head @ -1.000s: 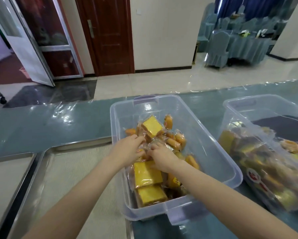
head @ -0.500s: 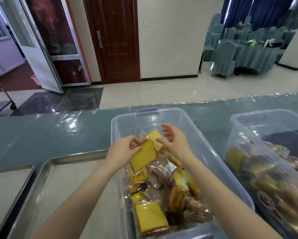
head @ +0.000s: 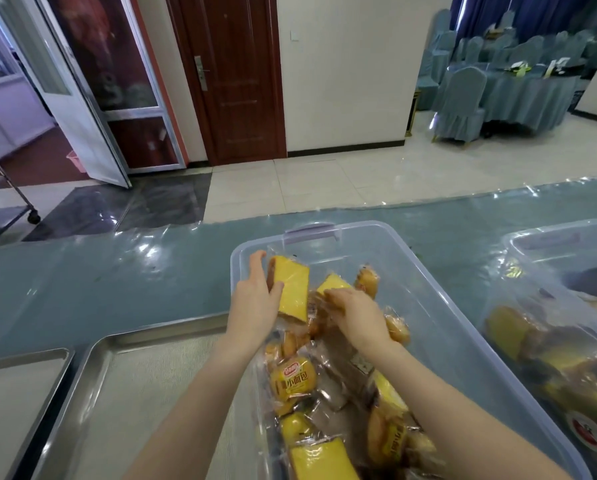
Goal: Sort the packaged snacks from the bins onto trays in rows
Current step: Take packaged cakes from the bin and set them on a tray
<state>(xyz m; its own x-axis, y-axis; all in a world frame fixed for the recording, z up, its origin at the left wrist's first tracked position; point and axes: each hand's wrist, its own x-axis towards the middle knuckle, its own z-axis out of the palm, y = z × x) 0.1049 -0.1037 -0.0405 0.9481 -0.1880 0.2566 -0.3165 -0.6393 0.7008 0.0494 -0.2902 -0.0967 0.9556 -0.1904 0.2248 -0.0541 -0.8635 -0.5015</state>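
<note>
At the near end of the clear bin (head: 446,306), a wrapped cake slice (head: 319,459) lying flat on the heap of packaged snacks. A little farther in, toward the bin's left wall, a small bread packet (head: 292,381) with a red label, face up. Both bare forearms reaching in over the bin's near rim.

By the bin's left wall, about midway along, the left hand (head: 254,306): grip closed around a yellow cake packet (head: 292,289), thumb across its front, fingers behind. Packet nearly upright, lower end close to the heap.

Just right of that, over the middle of the bin, the right hand (head: 357,313), palm down, fingers bent onto the heap beside a second yellow slice (head: 331,282). Grip there impossible to judge: pinching a wrapper or only pressing.

Left of the bin, close against its wall, a steel tray (head: 124,344) with a pale liner; farther left, another tray (head: 23,355). Right of the bin, a second clear bin (head: 549,233) with a bagged load of snacks (head: 549,358). Beneath the bin, the desk (head: 117,271) under glossy plastic film.

Beyond the bin's far end, tiled floor, a brown door (head: 234,81) and covered chairs (head: 463,102).
</note>
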